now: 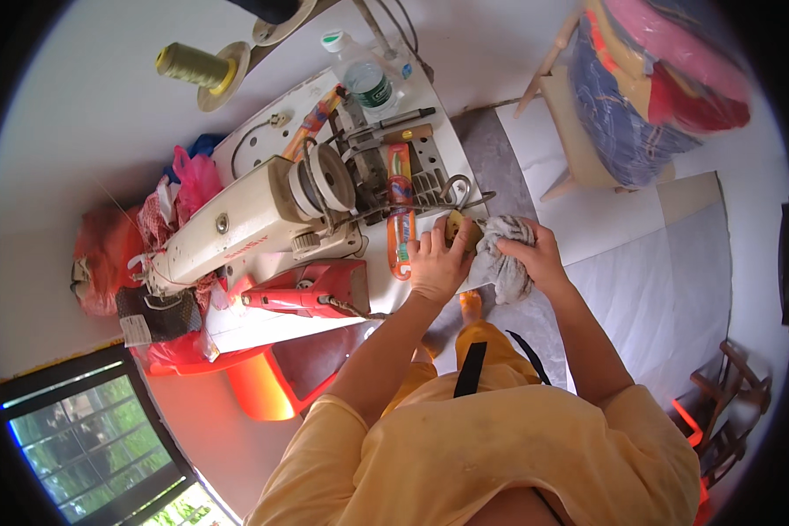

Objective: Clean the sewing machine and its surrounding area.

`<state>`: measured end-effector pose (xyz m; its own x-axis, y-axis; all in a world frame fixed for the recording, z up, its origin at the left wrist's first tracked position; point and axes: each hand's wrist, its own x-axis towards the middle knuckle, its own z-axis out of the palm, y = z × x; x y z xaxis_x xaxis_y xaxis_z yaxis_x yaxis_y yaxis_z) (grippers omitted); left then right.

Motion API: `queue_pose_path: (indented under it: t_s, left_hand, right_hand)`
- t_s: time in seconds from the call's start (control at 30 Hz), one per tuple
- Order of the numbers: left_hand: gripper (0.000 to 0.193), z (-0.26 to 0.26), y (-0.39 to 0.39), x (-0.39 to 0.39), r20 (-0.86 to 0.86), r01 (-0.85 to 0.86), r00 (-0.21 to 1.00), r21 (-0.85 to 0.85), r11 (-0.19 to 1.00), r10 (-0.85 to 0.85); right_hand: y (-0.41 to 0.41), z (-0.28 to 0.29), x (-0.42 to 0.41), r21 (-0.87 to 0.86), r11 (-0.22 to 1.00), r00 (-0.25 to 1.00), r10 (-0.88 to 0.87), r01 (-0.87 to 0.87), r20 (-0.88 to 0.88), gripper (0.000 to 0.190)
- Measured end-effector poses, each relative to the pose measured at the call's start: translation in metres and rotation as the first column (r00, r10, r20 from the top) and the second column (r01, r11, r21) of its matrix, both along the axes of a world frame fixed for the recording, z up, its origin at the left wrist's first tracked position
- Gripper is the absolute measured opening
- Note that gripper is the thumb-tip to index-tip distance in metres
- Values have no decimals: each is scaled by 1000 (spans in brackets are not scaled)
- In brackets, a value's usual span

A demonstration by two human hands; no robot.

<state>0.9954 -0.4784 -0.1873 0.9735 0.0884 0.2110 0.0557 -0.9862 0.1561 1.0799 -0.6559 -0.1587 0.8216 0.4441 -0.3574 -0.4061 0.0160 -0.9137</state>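
My right hand (536,253) grips a crumpled grey-white cloth (504,256) at the near right corner of a white sewing table (381,306). My left hand (439,263) rests with spread fingers on a small yellowish object (459,229), whose kind I cannot tell; the cloth touches its right side. Left of my left hand lies an orange plastic-packed item (402,240). A bent metal hook (458,191) and a dark cord are just beyond the fingers. The white sewing machine (237,223) stands to the left, with a red clothes iron (309,289) in front of it.
A plastic water bottle (368,82), a wooden-handled tool (407,133) and a metal grate (427,191) are at the table's far end. Bags and fabric crowd its left end. A red plastic chair (260,384) stands below. At upper right, a wooden chair (575,131) bears wrapped bundles.
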Motion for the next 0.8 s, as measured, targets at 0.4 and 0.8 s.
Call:
queue_pose_path:
  t_s: [0.4, 0.8]
  left_hand:
    - [61, -3, 8, -5, 86, -29, 995, -138, 990, 41]
    - [47, 18, 36, -27, -67, -119, 928, -985, 122, 366]
  right_hand:
    - [-19, -10, -15, 26, 980, 977, -193, 196, -85, 28]
    - [20, -23, -27, -287, 958, 614, 215, 19, 759, 61]
